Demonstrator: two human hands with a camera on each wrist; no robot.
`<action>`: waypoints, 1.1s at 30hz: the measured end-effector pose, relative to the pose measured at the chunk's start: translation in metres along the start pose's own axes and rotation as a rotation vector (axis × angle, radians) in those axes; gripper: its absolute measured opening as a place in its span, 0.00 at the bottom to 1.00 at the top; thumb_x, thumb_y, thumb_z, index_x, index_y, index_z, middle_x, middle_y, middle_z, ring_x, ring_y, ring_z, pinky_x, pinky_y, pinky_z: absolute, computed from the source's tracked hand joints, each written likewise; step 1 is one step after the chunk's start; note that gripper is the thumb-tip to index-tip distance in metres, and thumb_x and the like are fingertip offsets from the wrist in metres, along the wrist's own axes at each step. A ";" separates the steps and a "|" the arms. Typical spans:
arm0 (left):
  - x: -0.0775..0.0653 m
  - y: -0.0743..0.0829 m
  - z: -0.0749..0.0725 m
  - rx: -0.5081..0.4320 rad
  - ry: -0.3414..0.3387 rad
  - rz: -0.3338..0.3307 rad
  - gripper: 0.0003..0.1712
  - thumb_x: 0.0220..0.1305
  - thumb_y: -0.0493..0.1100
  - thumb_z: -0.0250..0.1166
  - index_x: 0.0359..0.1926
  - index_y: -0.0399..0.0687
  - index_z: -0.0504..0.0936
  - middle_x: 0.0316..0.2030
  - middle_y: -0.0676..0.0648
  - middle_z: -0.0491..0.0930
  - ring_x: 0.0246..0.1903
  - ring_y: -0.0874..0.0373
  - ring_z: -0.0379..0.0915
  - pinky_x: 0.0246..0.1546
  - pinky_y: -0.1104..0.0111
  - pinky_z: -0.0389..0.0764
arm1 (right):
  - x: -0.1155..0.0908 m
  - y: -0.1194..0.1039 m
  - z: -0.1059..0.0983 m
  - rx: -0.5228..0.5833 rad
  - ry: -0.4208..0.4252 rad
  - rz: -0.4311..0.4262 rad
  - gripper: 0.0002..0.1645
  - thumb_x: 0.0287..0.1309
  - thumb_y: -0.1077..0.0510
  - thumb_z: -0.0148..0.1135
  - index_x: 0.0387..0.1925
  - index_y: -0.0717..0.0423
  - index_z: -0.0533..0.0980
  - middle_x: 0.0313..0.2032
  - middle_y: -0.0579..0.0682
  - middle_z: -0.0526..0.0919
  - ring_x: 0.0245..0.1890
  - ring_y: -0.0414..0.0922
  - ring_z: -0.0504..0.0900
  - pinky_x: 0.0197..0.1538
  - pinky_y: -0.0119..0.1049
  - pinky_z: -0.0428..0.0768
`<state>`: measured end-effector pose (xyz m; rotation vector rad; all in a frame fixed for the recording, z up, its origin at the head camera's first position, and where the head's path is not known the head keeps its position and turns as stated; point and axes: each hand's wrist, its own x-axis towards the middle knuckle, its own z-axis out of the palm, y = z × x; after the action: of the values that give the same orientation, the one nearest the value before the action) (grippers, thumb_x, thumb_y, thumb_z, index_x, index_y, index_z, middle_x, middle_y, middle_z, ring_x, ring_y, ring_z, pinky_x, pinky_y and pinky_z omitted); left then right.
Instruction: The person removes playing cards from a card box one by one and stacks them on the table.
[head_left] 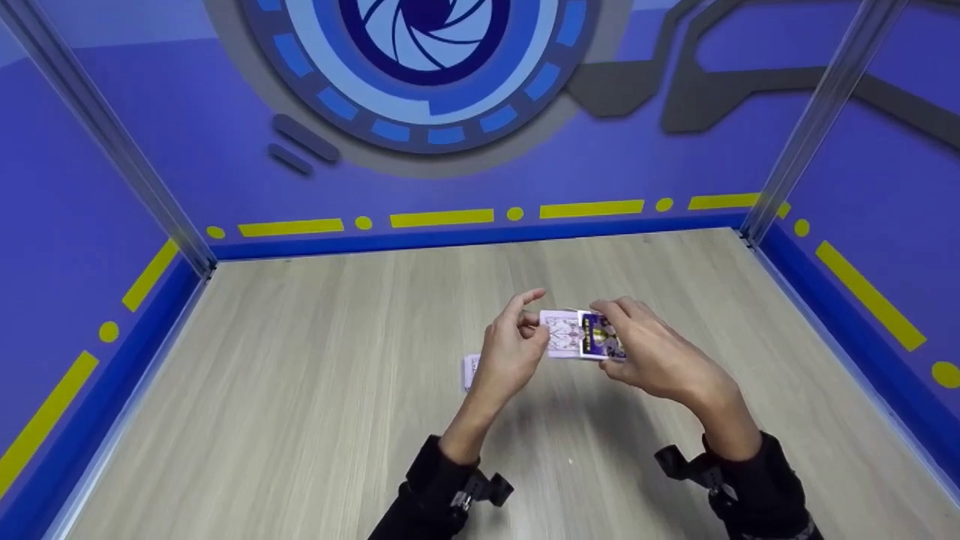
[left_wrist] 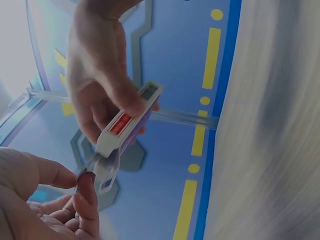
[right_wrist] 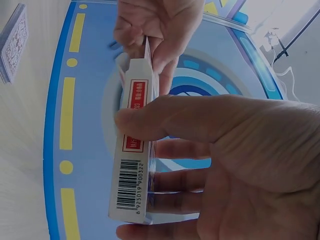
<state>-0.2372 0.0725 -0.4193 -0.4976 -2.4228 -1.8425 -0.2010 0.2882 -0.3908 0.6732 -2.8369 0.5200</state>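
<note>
My right hand point(head_left: 660, 356) grips a small playing card box point(head_left: 598, 335) with a dark purple printed face. In the right wrist view, the thumb presses on its narrow white side, which bears a red label and a barcode. At the box's open left end, my left hand point(head_left: 512, 349) pinches a pale patterned playing card point(head_left: 561, 334) that sticks out of it. The box flap stands folded out beside this card in the left wrist view. A stack of cards point(head_left: 470, 371) lies on the table, partly hidden behind my left hand.
Both hands are above a light wood-grain table point(head_left: 322, 390). Blue-purple panels point(head_left: 420, 199) with yellow markings enclose its back and sides, with metal posts point(head_left: 799, 120) at the corners. Dark bands with small cameras point(head_left: 480, 487) are worn on both wrists.
</note>
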 end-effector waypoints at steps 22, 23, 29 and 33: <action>-0.003 -0.005 -0.017 0.560 -0.220 0.195 0.42 0.55 0.50 0.81 0.69 0.47 0.74 0.56 0.46 0.69 0.48 0.57 0.72 0.50 0.66 0.77 | 0.001 0.004 -0.004 0.057 -0.012 0.006 0.39 0.53 0.66 0.72 0.68 0.61 0.71 0.53 0.60 0.76 0.44 0.50 0.75 0.43 0.44 0.79; -0.003 -0.006 -0.017 0.575 -0.216 0.221 0.42 0.57 0.49 0.80 0.70 0.46 0.74 0.56 0.45 0.70 0.49 0.57 0.72 0.52 0.65 0.77 | 0.001 0.004 -0.004 0.057 -0.010 0.003 0.39 0.53 0.65 0.72 0.68 0.60 0.71 0.53 0.60 0.76 0.44 0.50 0.75 0.43 0.44 0.79; -0.001 -0.006 -0.024 0.591 -0.198 0.268 0.37 0.61 0.42 0.76 0.70 0.45 0.75 0.58 0.43 0.69 0.55 0.54 0.69 0.58 0.63 0.74 | 0.001 0.008 -0.005 0.053 0.001 -0.013 0.39 0.52 0.65 0.73 0.67 0.62 0.71 0.51 0.59 0.77 0.42 0.48 0.75 0.41 0.43 0.78; 0.001 -0.005 -0.034 0.585 -0.179 0.261 0.36 0.61 0.38 0.75 0.70 0.42 0.75 0.61 0.41 0.68 0.57 0.52 0.69 0.61 0.61 0.73 | -0.001 0.013 -0.008 0.047 -0.002 0.009 0.39 0.53 0.65 0.73 0.66 0.64 0.71 0.51 0.61 0.78 0.41 0.49 0.76 0.40 0.43 0.78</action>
<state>-0.2450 0.0392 -0.4142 -0.8893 -2.6771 -0.9592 -0.2052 0.3022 -0.3876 0.6691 -2.8390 0.5897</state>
